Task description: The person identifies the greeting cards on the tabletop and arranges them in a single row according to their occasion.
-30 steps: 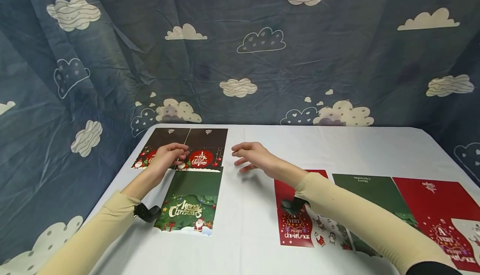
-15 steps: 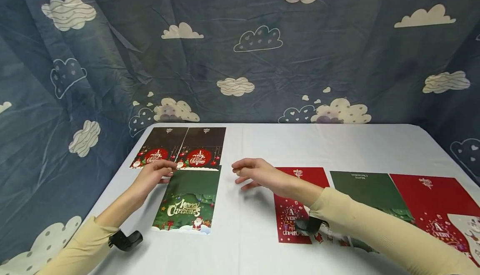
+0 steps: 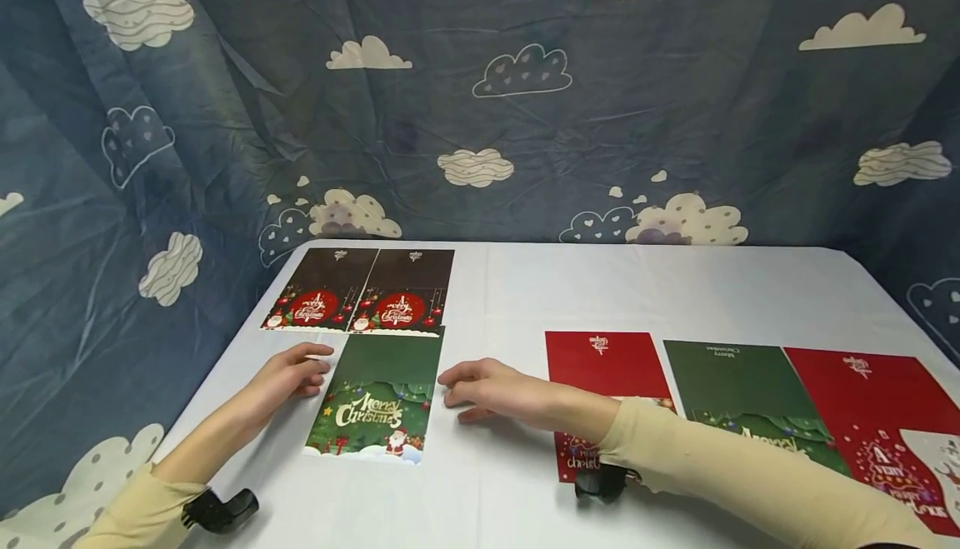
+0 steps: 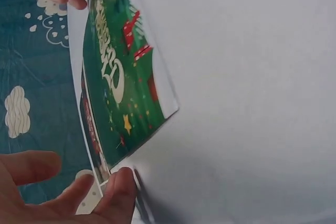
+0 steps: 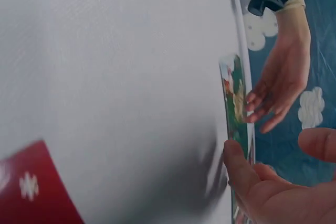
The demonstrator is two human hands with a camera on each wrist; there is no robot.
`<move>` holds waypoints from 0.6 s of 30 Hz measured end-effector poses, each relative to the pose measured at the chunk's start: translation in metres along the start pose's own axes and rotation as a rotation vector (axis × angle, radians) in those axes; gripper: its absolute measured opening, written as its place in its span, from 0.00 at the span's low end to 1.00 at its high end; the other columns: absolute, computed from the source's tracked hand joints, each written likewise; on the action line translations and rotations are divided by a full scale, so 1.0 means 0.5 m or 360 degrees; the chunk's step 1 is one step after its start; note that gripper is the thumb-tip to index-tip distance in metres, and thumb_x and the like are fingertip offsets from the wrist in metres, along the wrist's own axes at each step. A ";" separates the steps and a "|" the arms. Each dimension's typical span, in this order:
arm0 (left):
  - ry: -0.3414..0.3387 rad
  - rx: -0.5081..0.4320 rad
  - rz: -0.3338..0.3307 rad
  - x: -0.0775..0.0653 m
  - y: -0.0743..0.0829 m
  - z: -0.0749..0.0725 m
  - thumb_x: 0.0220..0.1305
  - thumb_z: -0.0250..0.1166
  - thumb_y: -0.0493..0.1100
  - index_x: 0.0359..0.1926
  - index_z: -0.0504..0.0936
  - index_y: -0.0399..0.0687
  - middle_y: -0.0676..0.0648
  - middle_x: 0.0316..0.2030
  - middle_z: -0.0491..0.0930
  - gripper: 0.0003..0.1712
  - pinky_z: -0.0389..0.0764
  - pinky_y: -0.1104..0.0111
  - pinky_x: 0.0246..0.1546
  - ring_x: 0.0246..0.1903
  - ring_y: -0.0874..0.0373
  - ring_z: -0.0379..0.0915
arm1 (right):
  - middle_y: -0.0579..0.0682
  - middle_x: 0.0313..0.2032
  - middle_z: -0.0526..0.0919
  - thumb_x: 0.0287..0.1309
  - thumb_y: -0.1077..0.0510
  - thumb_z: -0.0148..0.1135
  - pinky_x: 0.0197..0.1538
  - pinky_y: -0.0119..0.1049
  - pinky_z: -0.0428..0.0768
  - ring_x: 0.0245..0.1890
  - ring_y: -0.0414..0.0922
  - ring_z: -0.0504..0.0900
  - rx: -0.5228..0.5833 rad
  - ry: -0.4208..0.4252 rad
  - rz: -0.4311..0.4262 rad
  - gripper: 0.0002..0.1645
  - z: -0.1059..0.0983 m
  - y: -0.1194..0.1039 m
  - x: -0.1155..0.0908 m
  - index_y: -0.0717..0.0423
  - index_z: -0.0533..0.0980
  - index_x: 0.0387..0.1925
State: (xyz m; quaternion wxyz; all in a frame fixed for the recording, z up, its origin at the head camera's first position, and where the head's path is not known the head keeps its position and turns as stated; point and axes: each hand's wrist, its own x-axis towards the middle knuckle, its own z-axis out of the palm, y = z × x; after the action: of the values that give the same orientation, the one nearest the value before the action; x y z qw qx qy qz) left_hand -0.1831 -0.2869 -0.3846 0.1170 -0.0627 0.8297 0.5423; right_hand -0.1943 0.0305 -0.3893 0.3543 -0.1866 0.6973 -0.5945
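Head view: the green card [image 3: 390, 359] lies on the worktop [image 3: 510, 482] between the left hand [image 3: 279, 384] and right hand [image 3: 495, 395], both loosely spread, holding nothing. Left wrist: it looks light and bendy. Right wrist: its edges seem best to pinch.

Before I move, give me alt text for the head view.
A person's left grip and right grip, both empty, flank a green Christmas card on a white table. Beyond it lie two dark cards; to the right, partly under the right sleeve, a red card, a second green card and another red card. A blue cloud-print cloth hangs behind.
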 end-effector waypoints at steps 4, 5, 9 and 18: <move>-0.0009 0.0075 0.0045 -0.006 -0.002 0.008 0.66 0.52 0.36 0.63 0.60 0.30 0.39 0.41 0.73 0.27 0.77 0.70 0.36 0.35 0.55 0.69 | 0.55 0.58 0.70 0.60 0.57 0.55 0.53 0.43 0.76 0.53 0.50 0.75 -0.0037 0.0001 0.0000 0.28 0.014 0.002 0.005 0.66 0.67 0.59; -0.0016 0.0096 0.0055 -0.008 -0.003 0.010 0.66 0.51 0.36 0.64 0.59 0.31 0.37 0.45 0.72 0.27 0.76 0.69 0.38 0.38 0.54 0.70 | 0.55 0.59 0.70 0.60 0.57 0.55 0.53 0.43 0.76 0.52 0.50 0.75 -0.0050 0.0000 0.0004 0.28 0.017 0.002 0.007 0.65 0.67 0.60; -0.0047 0.0153 0.0081 -0.014 -0.006 0.020 0.66 0.50 0.36 0.66 0.57 0.33 0.32 0.55 0.68 0.29 0.74 0.63 0.46 0.48 0.47 0.69 | 0.53 0.61 0.68 0.61 0.55 0.56 0.56 0.45 0.73 0.49 0.51 0.78 -0.0077 -0.0013 0.0035 0.28 0.024 0.005 0.008 0.61 0.67 0.61; 0.0042 -0.0264 0.0028 -0.016 -0.031 0.003 0.59 0.59 0.31 0.61 0.60 0.24 0.38 0.43 0.80 0.31 0.80 0.69 0.38 0.37 0.61 0.78 | 0.52 0.60 0.69 0.60 0.56 0.55 0.58 0.43 0.71 0.56 0.48 0.72 -0.0004 -0.0077 -0.0016 0.28 0.037 0.013 -0.001 0.62 0.67 0.61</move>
State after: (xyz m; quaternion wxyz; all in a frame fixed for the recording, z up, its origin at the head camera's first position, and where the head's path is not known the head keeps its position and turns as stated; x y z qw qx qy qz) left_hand -0.1717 -0.2922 -0.3967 0.0958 -0.0720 0.7838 0.6094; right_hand -0.1800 0.0194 -0.3961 0.3678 -0.2048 0.6883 -0.5907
